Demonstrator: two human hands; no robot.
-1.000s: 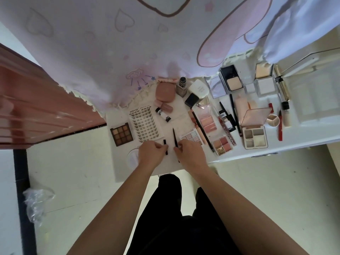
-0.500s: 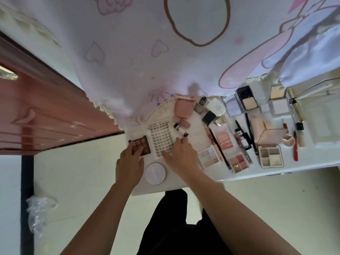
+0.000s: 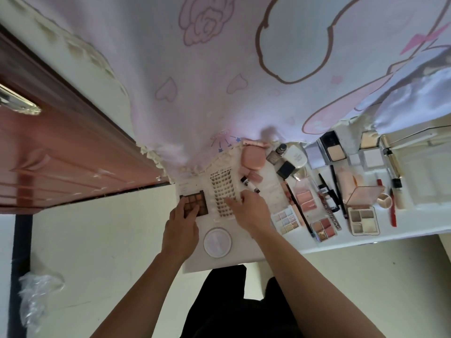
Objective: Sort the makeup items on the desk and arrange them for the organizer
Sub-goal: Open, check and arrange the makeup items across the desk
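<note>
Sorting the left end of the tabletop (image 3: 244, 253). Left hand (image 3: 180, 230): fingers lie over the brown palette (image 3: 198, 202), grip unclear. Right hand (image 3: 247, 212): fingers spread flat on the lash card (image 3: 220, 189). Next, probably: square both up side by side.

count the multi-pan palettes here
5: brown palette under left hand; pastel palette beside right hand; pink-gold quad right of it; cream quad farther right; pink blush palette behind. Others may be hidden.

"XOYO" stands in dark capitals along the far edge of the white lash card (image 3: 220, 189), just right of the brown eyeshadow palette (image 3: 199, 202). Print on the small tube (image 3: 247, 182) beside the card is too small to read.
</note>
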